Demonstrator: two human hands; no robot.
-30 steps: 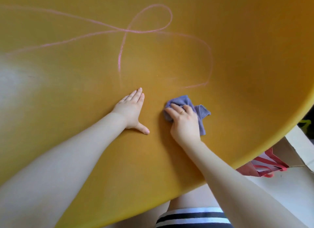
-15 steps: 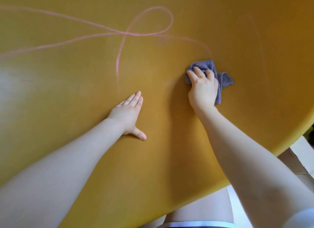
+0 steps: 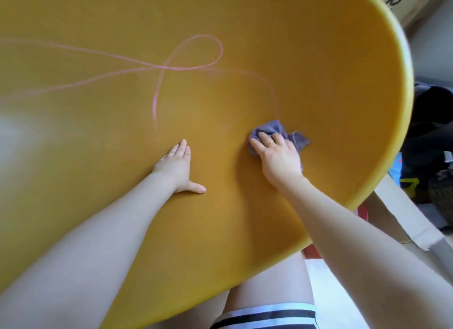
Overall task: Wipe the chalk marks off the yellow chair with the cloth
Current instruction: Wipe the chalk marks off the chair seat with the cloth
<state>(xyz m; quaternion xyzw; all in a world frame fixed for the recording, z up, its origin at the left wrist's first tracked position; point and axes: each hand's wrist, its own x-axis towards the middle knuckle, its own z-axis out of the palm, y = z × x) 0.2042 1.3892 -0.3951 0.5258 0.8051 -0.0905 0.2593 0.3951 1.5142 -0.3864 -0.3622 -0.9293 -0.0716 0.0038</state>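
Observation:
The yellow chair (image 3: 318, 71) fills most of the head view as a broad curved surface. Pink chalk marks (image 3: 196, 67) loop across its upper middle, with long strokes running off to the left and a fainter arc curving down on the right. A crumpled purple cloth (image 3: 297, 137) lies at the lower end of that faint arc. My right hand (image 3: 277, 157) presses down on the cloth, fingers over it. My left hand (image 3: 177, 168) lies flat on the chair to the left of the cloth, fingers together, thumb out.
The chair's rim (image 3: 407, 108) curves down the right side. Beyond it are a cardboard box (image 3: 402, 2) at top right, dark bags (image 3: 431, 132) on the floor, and a pale chair leg (image 3: 402, 213). My legs and striped shorts (image 3: 264, 316) show below the chair.
My right hand slid the cloth up along the faint right arc half a second ago, then back down toward me. That arc looks fainter. The left hand stayed planted.

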